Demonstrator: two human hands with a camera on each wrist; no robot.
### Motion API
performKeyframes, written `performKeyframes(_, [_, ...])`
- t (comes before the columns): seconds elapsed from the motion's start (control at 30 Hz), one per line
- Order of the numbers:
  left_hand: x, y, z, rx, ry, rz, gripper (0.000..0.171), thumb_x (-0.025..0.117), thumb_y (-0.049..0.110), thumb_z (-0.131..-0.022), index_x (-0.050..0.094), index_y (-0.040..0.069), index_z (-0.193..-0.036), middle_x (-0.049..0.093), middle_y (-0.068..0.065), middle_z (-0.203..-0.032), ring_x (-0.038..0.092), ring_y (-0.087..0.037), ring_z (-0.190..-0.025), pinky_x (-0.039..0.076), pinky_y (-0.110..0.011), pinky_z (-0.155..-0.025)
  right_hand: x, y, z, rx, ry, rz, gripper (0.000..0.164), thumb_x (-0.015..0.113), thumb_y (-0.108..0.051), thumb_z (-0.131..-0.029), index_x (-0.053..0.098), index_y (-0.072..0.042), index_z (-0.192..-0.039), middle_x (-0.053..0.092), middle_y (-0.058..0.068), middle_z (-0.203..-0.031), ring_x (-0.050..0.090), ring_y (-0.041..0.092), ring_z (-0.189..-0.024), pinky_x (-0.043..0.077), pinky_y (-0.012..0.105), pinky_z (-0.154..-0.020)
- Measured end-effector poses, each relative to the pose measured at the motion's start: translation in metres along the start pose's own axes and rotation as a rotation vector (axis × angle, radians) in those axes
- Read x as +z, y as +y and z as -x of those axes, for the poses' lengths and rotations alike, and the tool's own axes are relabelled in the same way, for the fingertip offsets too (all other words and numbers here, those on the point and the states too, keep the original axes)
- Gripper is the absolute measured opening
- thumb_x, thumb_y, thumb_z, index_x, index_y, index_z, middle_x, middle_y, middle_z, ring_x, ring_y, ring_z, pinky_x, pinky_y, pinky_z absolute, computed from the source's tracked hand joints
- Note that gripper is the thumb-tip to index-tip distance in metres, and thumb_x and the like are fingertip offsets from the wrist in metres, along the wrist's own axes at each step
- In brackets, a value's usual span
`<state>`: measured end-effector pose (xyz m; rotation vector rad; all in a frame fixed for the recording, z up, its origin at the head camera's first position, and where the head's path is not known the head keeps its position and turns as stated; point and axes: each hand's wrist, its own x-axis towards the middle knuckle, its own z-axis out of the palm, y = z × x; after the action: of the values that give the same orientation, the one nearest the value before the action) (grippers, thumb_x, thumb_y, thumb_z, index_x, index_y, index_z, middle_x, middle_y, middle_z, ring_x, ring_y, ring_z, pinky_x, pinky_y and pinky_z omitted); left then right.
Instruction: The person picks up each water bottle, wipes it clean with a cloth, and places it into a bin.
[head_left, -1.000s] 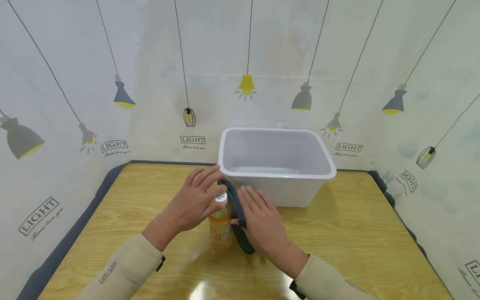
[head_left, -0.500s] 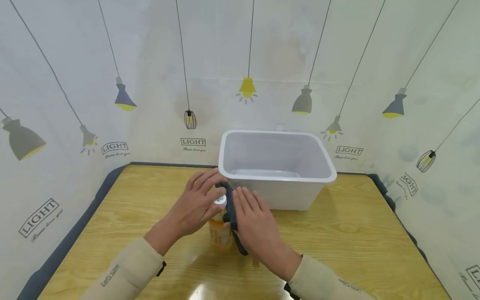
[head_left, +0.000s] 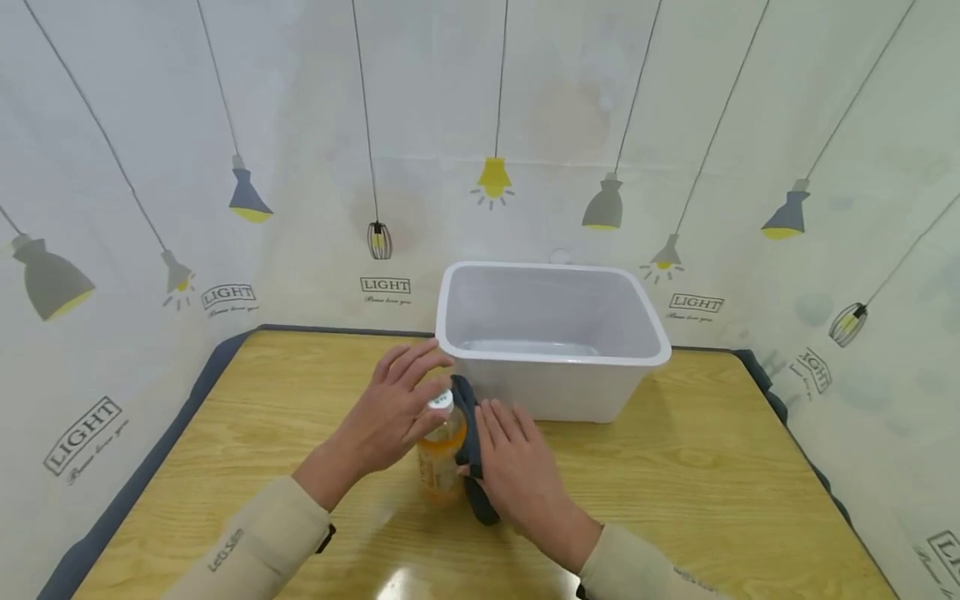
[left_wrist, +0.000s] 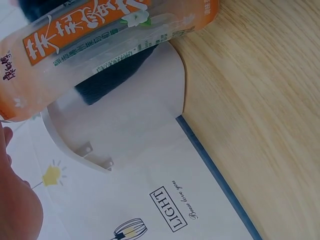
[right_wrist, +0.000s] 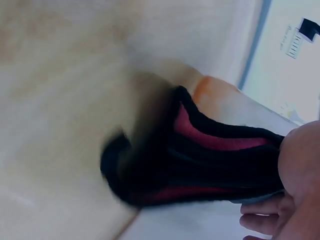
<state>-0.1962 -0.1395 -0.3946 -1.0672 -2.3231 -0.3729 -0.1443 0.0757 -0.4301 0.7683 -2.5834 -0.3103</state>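
A clear plastic drink bottle with an orange label and white cap stands upright on the table. My left hand holds it at the top, thumb and fingers about the cap. In the left wrist view the label of the bottle faces the camera, with dark cloth behind. My right hand grips a dark cloth against the bottle's right side. Up close in the right wrist view, the cloth is folded, blurred at its loose end, with pink-red showing between dark edges.
A white plastic bin stands just beyond the hands at the back of the wooden table. Light walls printed with hanging lamps surround the table, and a dark blue edging runs along its sides.
My right hand first shifts left with the cloth, then draws it down along the bottle's side toward me. The left hand and the bottle stay nearly in place.
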Motion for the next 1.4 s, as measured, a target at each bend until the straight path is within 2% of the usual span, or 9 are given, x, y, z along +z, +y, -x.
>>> performKeyframes(0.3, [0.000, 0.001, 0.001, -0.010, 0.009, 0.004, 0.058, 0.015, 0.054, -0.104, 0.058, 0.016, -0.111, 0.049, -0.008, -0.141, 0.031, -0.028, -0.143, 0.020, -0.047, -0.117, 0.042, -0.020, 0.012, -0.045, -0.193, 0.046, 0.072, 0.060, -0.058, -0.089, 0.051, -0.009, -0.141, 0.053, 0.003, -0.145, 0.047, 0.017, -0.137, 0.034, 0.039, -0.116])
performKeyframes(0.43, [-0.001, 0.001, 0.001, -0.013, 0.010, 0.007, 0.057, 0.015, 0.053, -0.104, 0.058, 0.016, -0.112, 0.049, -0.008, -0.141, 0.032, -0.029, -0.142, 0.021, -0.047, -0.116, 0.055, -0.024, 0.017, -0.074, -0.223, 0.061, 0.062, 0.060, -0.049, -0.093, 0.051, -0.012, -0.142, 0.051, 0.002, -0.146, 0.046, 0.016, -0.138, 0.035, 0.039, -0.116])
performKeyframes(0.57, [-0.001, 0.002, 0.000, -0.011, 0.013, 0.002, 0.057, 0.015, 0.053, -0.104, 0.057, 0.016, -0.111, 0.049, -0.008, -0.141, 0.034, -0.030, -0.142, 0.021, -0.047, -0.116, 0.058, -0.022, 0.019, -0.077, -0.229, 0.048, 0.056, 0.059, -0.043, -0.095, 0.051, -0.013, -0.142, 0.050, 0.001, -0.147, 0.045, 0.014, -0.139, 0.034, 0.039, -0.116])
performKeyframes(0.73, [-0.001, 0.002, 0.000, -0.015, 0.011, 0.001, 0.057, 0.015, 0.053, -0.104, 0.057, 0.016, -0.111, 0.049, -0.008, -0.141, 0.033, -0.030, -0.142, 0.021, -0.047, -0.116, 0.047, -0.016, 0.016, -0.076, -0.251, 0.005, 0.065, 0.065, -0.047, -0.090, 0.049, -0.013, -0.143, 0.049, 0.000, -0.148, 0.044, 0.014, -0.139, 0.032, 0.040, -0.117])
performKeyframes(0.83, [-0.001, 0.002, 0.001, -0.014, 0.013, -0.003, 0.057, 0.014, 0.053, -0.104, 0.057, 0.016, -0.110, 0.049, -0.008, -0.140, 0.033, -0.030, -0.142, 0.021, -0.047, -0.116, 0.037, -0.010, 0.012, -0.062, -0.215, -0.023, 0.069, 0.066, -0.050, -0.088, 0.049, -0.012, -0.143, 0.050, 0.001, -0.148, 0.045, 0.015, -0.139, 0.032, 0.040, -0.116])
performKeyframes(1.03, [-0.002, 0.002, 0.001, -0.008, 0.022, -0.008, 0.057, 0.014, 0.053, -0.104, 0.057, 0.015, -0.109, 0.049, -0.008, -0.140, 0.035, -0.031, -0.141, 0.022, -0.047, -0.115, 0.018, -0.001, 0.003, -0.012, -0.009, -0.114, 0.067, 0.060, -0.055, -0.090, 0.056, -0.007, -0.136, 0.059, 0.004, -0.139, 0.053, 0.017, -0.132, 0.037, 0.041, -0.113])
performKeyframes(1.13, [-0.002, 0.002, 0.002, -0.014, 0.021, -0.007, 0.057, 0.015, 0.053, -0.104, 0.057, 0.014, -0.111, 0.049, -0.008, -0.140, 0.034, -0.030, -0.141, 0.022, -0.047, -0.116, 0.009, 0.004, -0.001, 0.014, 0.027, -0.147, 0.068, 0.056, -0.057, -0.091, 0.056, -0.006, -0.136, 0.060, 0.005, -0.138, 0.054, 0.018, -0.131, 0.038, 0.041, -0.112])
performKeyframes(1.23, [-0.001, 0.003, 0.002, -0.016, 0.021, -0.009, 0.057, 0.015, 0.053, -0.104, 0.056, 0.015, -0.112, 0.048, -0.007, -0.140, 0.034, -0.030, -0.141, 0.021, -0.047, -0.116, -0.002, 0.008, -0.004, 0.028, 0.058, -0.171, 0.069, 0.058, -0.056, -0.090, 0.055, -0.005, -0.137, 0.060, 0.006, -0.138, 0.054, 0.019, -0.131, 0.038, 0.040, -0.111])
performKeyframes(1.4, [-0.001, 0.003, 0.001, -0.012, 0.026, -0.012, 0.057, 0.015, 0.053, -0.104, 0.055, 0.014, -0.114, 0.048, -0.007, -0.140, 0.035, -0.031, -0.141, 0.021, -0.047, -0.116, -0.018, 0.014, -0.013, 0.017, 0.187, -0.188, 0.068, 0.064, -0.052, -0.089, 0.055, -0.004, -0.137, 0.059, 0.008, -0.138, 0.054, 0.020, -0.131, 0.041, 0.039, -0.110])
